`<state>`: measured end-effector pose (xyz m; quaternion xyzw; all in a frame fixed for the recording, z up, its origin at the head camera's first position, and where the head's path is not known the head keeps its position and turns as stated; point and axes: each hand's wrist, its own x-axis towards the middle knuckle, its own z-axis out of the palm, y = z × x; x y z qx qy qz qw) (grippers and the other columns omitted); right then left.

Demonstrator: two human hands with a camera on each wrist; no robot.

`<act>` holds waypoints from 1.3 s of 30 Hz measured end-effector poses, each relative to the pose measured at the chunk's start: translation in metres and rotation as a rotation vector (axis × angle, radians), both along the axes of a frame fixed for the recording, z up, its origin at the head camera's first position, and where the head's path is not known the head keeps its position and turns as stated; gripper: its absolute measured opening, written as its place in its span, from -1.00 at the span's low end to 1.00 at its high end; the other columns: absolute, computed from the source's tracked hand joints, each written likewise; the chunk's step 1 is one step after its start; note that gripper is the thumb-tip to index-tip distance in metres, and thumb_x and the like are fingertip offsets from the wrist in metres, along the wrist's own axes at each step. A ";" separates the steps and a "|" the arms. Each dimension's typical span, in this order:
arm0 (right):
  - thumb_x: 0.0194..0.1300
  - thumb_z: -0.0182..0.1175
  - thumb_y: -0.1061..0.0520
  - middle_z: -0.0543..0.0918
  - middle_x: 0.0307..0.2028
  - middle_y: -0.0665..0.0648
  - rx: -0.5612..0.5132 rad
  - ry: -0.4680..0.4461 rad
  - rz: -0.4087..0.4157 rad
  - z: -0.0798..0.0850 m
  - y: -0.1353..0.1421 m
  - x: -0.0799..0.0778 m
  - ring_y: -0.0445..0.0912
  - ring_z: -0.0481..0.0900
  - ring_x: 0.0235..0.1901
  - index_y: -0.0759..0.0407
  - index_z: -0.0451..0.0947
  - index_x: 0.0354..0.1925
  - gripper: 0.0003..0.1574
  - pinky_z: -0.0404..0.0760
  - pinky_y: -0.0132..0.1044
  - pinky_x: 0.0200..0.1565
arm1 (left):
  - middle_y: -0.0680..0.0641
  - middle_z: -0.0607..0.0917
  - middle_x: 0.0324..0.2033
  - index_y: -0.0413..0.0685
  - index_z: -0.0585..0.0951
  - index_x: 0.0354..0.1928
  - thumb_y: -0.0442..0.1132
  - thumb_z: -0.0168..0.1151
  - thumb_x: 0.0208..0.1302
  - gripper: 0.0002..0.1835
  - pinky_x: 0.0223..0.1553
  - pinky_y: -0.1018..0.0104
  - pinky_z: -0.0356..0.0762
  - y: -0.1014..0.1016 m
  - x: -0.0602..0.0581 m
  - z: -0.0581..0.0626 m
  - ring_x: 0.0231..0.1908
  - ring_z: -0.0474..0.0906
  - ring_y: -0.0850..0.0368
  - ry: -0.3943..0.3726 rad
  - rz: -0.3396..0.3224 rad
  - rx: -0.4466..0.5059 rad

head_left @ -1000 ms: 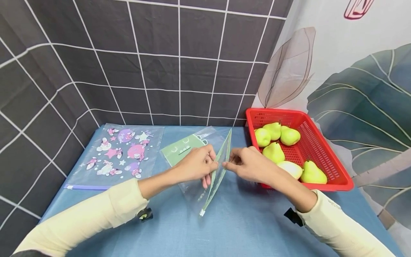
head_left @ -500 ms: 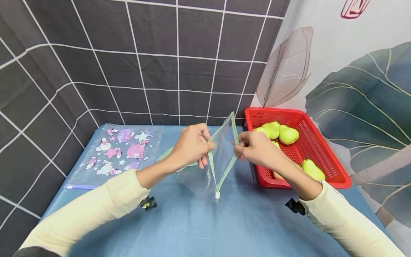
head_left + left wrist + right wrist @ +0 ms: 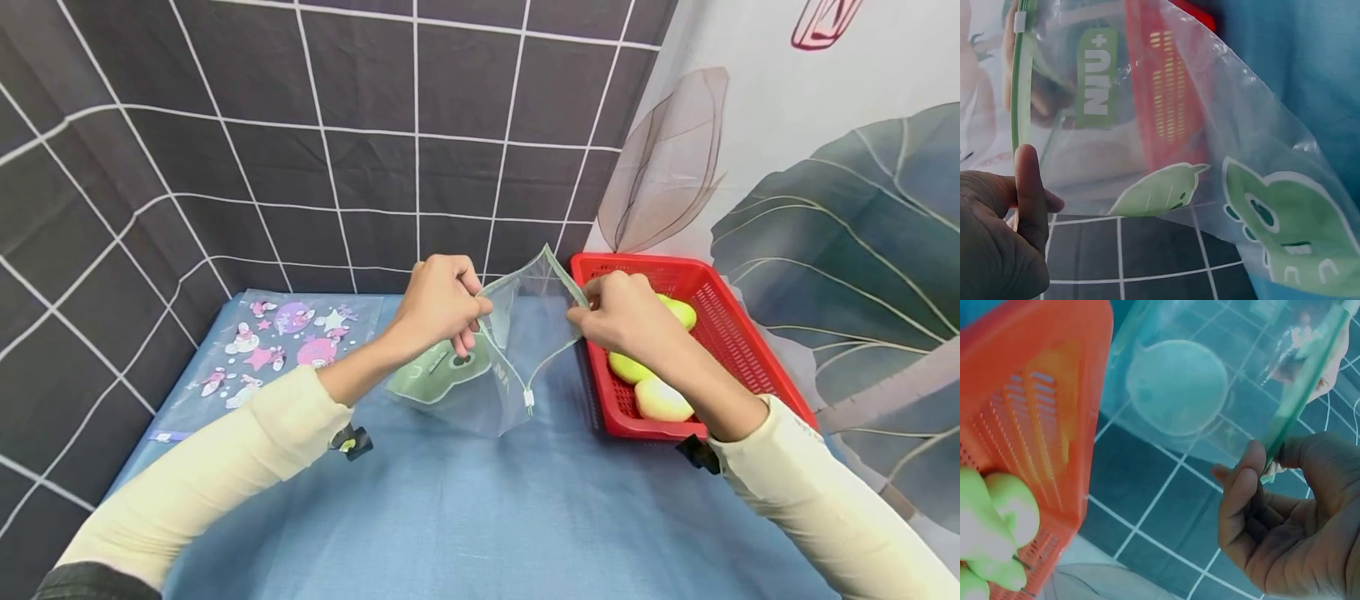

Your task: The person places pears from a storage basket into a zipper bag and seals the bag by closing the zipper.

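A clear zip bag (image 3: 510, 400) with a green rim and green cartoon print hangs between my hands, its mouth spread into a wide diamond. My left hand (image 3: 444, 304) pinches the rim on the left side. Opposite it, my right hand (image 3: 626, 312) pinches the rim between thumb and fingers, as the right wrist view also shows. A white slider (image 3: 528, 398) sits at the near corner of the mouth. In the left wrist view the bag's printed wall (image 3: 1297, 231) billows out beside the left hand (image 3: 1016, 231). No fruit shows inside the bag.
A red basket (image 3: 750, 358) holding several green pears (image 3: 663, 400) stands at the right, partly behind the right hand and forearm. Another clear zip bag (image 3: 262, 358) with pink and purple print lies flat at the left. A dark tiled-pattern backdrop (image 3: 375, 167) rises behind the blue table (image 3: 480, 517).
Both hands have risen and moved apart, the right one moving rightward. The bag has lifted, and its mouth has gone from a narrow slit to a wide diamond.
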<state>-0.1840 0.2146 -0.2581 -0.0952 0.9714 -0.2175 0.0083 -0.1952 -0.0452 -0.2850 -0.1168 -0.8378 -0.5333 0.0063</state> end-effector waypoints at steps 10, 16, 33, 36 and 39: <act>0.44 0.32 0.07 0.56 -0.62 0.11 0.022 -0.022 0.002 -0.007 0.007 -0.012 -0.06 0.45 -0.69 0.27 0.73 -0.25 -0.73 0.51 -0.34 -0.55 | -0.33 0.79 -0.59 -0.19 0.58 -0.32 -0.42 0.43 0.31 -0.84 -0.64 -0.02 0.77 -0.015 -0.004 0.032 -0.80 0.68 -0.03 0.067 0.047 0.009; 0.43 0.26 0.12 0.40 -0.68 0.01 0.051 0.001 0.056 -0.022 0.005 -0.020 -0.12 0.35 -0.69 0.30 0.73 -0.19 -0.76 0.35 -0.32 -0.56 | -0.19 0.72 -0.70 -0.18 0.54 -0.36 -0.45 0.35 0.25 -0.85 -0.66 -0.05 0.76 -0.023 -0.005 0.047 -0.78 0.68 -0.08 0.119 0.062 -0.015; 0.57 0.29 0.20 0.87 -0.37 0.16 -0.094 -0.110 0.125 -0.045 -0.017 -0.023 -0.15 0.76 -0.46 0.34 0.72 -0.09 -0.81 0.68 -0.34 -0.35 | -0.15 0.80 -0.63 -0.13 0.82 -0.30 -0.31 0.42 0.36 -0.92 -0.53 0.11 0.84 -0.018 -0.011 0.033 -0.71 0.77 -0.01 0.054 0.012 -0.122; 0.59 0.31 0.19 0.88 -0.33 0.19 -0.133 -0.134 0.101 -0.043 -0.015 -0.025 -0.15 0.80 -0.44 0.36 0.73 -0.08 -0.80 0.75 -0.37 -0.33 | -0.14 0.81 -0.63 -0.15 0.83 -0.30 -0.32 0.40 0.40 -0.89 -0.54 0.13 0.83 -0.015 -0.012 0.029 -0.70 0.78 0.00 0.045 0.014 -0.136; 0.59 0.33 0.19 0.88 -0.32 0.23 -0.150 -0.144 0.086 -0.043 -0.009 -0.029 -0.12 0.83 -0.43 0.39 0.74 -0.07 -0.77 0.82 -0.35 -0.31 | -0.16 0.81 -0.63 -0.18 0.83 -0.29 -0.34 0.37 0.40 -0.88 -0.54 0.12 0.83 -0.012 -0.013 0.027 -0.69 0.79 0.01 0.030 0.016 -0.141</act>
